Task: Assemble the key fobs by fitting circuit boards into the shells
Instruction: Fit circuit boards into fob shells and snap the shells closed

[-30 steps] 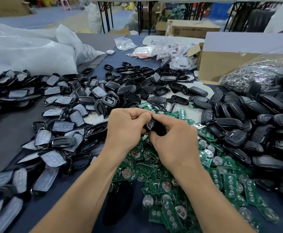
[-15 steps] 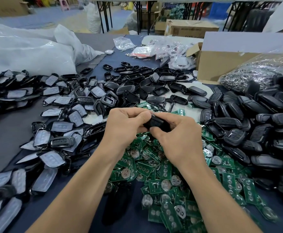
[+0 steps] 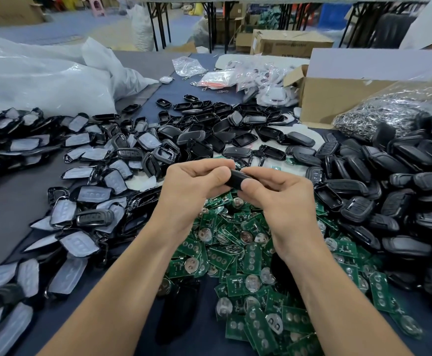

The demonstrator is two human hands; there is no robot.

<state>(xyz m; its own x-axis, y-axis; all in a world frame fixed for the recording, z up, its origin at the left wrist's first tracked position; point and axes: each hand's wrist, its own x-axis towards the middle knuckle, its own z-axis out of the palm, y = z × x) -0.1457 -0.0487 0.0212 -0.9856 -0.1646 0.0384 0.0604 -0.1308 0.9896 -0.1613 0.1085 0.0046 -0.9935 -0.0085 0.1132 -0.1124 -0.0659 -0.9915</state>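
A black key fob (image 3: 236, 179) is held in the air above the table's middle. My left hand (image 3: 191, 187) pinches its left end between thumb and fingers. My right hand (image 3: 278, 195) grips its right end, thumb on the near edge. Most of the fob is hidden by the fingers. Under my hands lies a heap of green circuit boards (image 3: 243, 255) with round coin cells. Empty black shells (image 3: 204, 140) are scattered behind my hands. A pile of closed black fobs (image 3: 379, 176) fills the right side.
Shell halves with grey button pads (image 3: 86, 201) cover the left of the table. White plastic bags (image 3: 43, 80) lie at the back left. A cardboard box (image 3: 338, 96) and a bag of metal key rings (image 3: 382, 111) stand at the back right.
Both hands have risen slightly with the fob and turned it, so its dark end now shows between the thumbs. The piles have not moved.
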